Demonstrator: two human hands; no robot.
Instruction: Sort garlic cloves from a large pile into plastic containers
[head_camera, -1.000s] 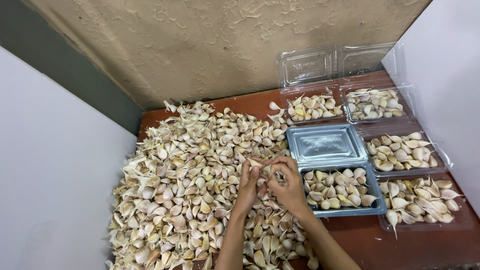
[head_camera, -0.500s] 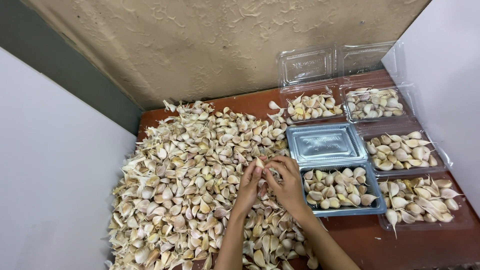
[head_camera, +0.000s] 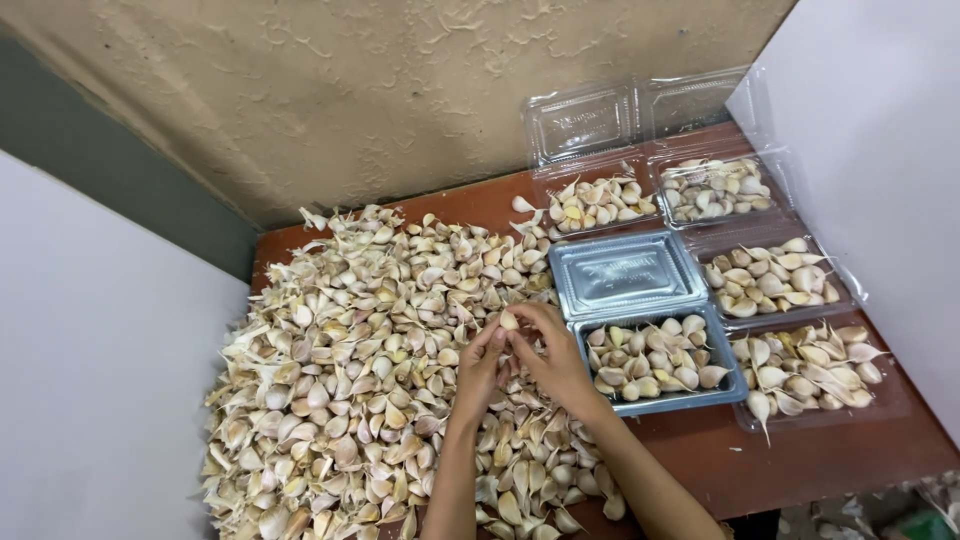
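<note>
Hands are meeting above the near-centre of the bench (head_camera: 850, 460). The left hand (head_camera: 482, 368) and the right hand (head_camera: 548, 352) are both pinching a single garlic clove (head_camera: 509, 320) between their fingertips, with the clove sitting at the top of the two hands where the fingers are touching. Both hands are closed on that clove; the remaining fingers are curling inward.

Directly beneath and to the left of the hands, a large pile of loose garlic cloves (head_camera: 360, 370) is covering most of the left half of the reddish-brown bench, reaching from the rear wall to the near edge.

Just beside the right hand, a clear plastic clamshell tray (head_camera: 655, 362) is holding cloves, and its hinged lid (head_camera: 625, 275) is lying open and flat behind it.

Further right, two more trays are holding cloves: a near one (head_camera: 810, 372) and a middle one (head_camera: 772, 275). At the rear, two further filled trays are sitting side by side, a rear left tray (head_camera: 598, 203) and a rear right tray (head_camera: 715, 188), with their lids standing open against the textured beige wall (head_camera: 380, 90).

White panels are bordering the bench: a left panel (head_camera: 100, 370) and a right panel (head_camera: 880, 130).
</note>
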